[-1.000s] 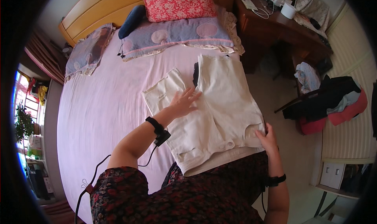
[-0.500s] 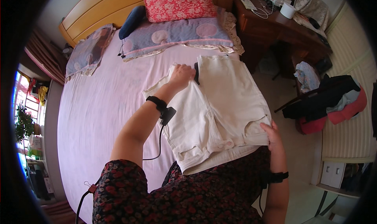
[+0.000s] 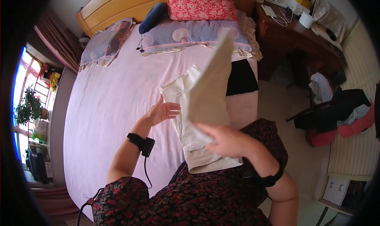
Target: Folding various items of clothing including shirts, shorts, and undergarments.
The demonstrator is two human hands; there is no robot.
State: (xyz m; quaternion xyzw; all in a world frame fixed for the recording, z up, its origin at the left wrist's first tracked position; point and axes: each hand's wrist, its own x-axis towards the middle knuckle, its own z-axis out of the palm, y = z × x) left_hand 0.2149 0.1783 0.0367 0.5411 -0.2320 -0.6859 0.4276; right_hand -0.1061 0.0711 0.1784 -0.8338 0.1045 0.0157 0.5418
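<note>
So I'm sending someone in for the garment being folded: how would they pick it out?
On the pink bed, near its foot edge, lie cream shorts. The right hand lifts one half; the left hand hovers beside. Unlike the black cloth behind, they're pale.

- A bed (image 3: 103, 107) with a pale pink sheet fills the middle; its wooden headboard (image 3: 118, 4) stands at the far end.
- Against the headboard lie a red flowered pillow (image 3: 200, 2), a lilac pillow (image 3: 194, 32) and a greyish pillow (image 3: 105, 44) farther left.
- A dark wooden table (image 3: 295, 36) stands far right.
- Bright daylight enters the window (image 3: 23, 103) at left, with potted plants (image 3: 27, 107).
- Clothes are heaped on a chair (image 3: 340, 115) at right.
</note>
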